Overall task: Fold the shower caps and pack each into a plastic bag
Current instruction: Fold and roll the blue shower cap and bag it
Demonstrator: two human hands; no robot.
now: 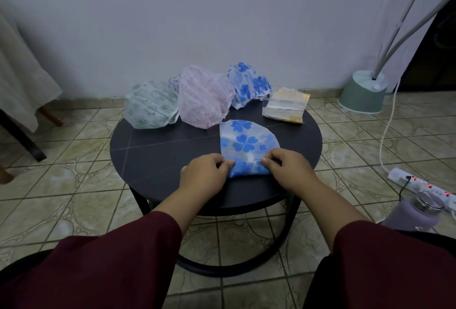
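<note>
No writing, label, brand or number can be read anywhere in the view. The shower caps carry only printed patterns: blue clover-like flowers on the flattened blue cap (248, 142), with faint pink and green motifs on two others at the back of the table (158, 151). The packet of plastic bags (285, 107) shows pale yellow strips, but any lettering there is too small to make out.

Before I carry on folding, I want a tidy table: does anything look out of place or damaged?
Nothing stands out. Both hands, left and right, pinch the blue-flowered cap at its rolled near edge. The other caps and the plastic bags sit along the table far edge, undamaged.
</note>
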